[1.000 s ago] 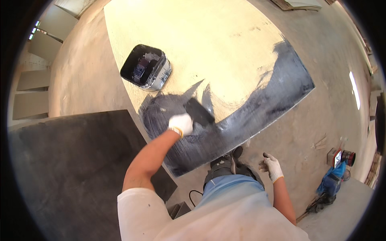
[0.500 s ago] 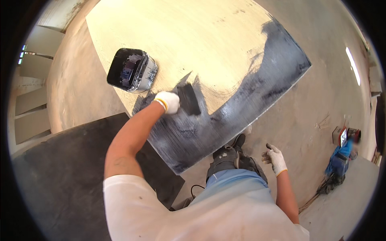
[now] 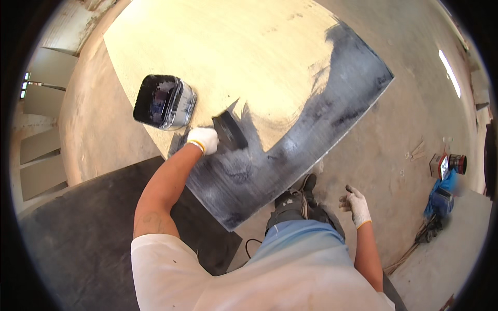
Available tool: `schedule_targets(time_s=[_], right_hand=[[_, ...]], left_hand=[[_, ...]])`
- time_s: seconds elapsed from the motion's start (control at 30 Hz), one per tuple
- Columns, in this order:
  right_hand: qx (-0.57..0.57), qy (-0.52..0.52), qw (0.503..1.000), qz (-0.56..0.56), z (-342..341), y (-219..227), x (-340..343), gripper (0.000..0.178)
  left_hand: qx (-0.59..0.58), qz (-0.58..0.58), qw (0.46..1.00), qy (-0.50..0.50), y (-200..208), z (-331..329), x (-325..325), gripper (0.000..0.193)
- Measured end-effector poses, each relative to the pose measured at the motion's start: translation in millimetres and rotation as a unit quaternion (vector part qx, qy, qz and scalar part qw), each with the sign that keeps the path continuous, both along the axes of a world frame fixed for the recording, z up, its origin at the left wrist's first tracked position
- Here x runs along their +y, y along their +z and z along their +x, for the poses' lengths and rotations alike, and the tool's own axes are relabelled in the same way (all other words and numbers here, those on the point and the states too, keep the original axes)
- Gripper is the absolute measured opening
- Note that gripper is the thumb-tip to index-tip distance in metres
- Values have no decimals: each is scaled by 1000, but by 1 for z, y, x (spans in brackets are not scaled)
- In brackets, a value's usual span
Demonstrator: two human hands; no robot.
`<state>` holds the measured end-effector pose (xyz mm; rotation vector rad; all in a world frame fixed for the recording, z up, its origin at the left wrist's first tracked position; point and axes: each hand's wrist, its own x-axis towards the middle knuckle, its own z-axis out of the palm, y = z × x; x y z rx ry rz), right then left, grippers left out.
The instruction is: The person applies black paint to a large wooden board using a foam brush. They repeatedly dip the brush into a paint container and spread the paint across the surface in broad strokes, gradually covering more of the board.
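My left hand [image 3: 204,140], in a white glove, is closed around a wide, black-coated paintbrush [image 3: 231,130]; its handle is hidden in my fist. The brush lies against a large pale yellow board [image 3: 228,52], at the boundary between bare surface and wet black paint [image 3: 342,98]. Streaky black covers the board's near and right edges. A squarish paint bucket [image 3: 184,106], black inside with smeared pale walls, stands on the board just beyond my left hand. My gloved right hand [image 3: 356,207] hangs beside my hip, fingers apart and holding nothing.
Below the board at left lies a dark sheet [image 3: 98,217]. Grey panels [image 3: 42,101] lean along the left wall. On the floor at right are tins [image 3: 439,167], a blue bundle [image 3: 442,199] and thin sticks [image 3: 410,249]. My shoe [image 3: 308,187] is near the board's edge.
My left hand has drawn the brush a little to the left. The whole view has shifted slightly, with the bucket and board appearing somewhat further left. My right hand stays by my side.
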<state>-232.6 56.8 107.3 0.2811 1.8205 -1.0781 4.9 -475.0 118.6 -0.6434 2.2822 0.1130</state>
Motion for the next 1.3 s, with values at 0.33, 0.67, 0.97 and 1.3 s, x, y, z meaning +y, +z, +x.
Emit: schedule_targets(time_s=[0.33, 0.67, 0.97, 1.3], right_hand=[[-16, 63, 998, 2, 6, 6, -32, 51], [0, 107, 994, 11, -13, 17, -41, 50], [-1, 70, 997, 17, -12, 4, -27, 51], [-24, 110, 993, -25, -7, -6, -41, 51]], left_hand=[[76, 61, 985, 143, -13, 31, 86, 28], [113, 61, 899, 419, -38, 99, 46, 44], [64, 81, 868, 487, -15, 112, 40, 49], [58, 89, 887, 450, -44, 138, 39, 49]])
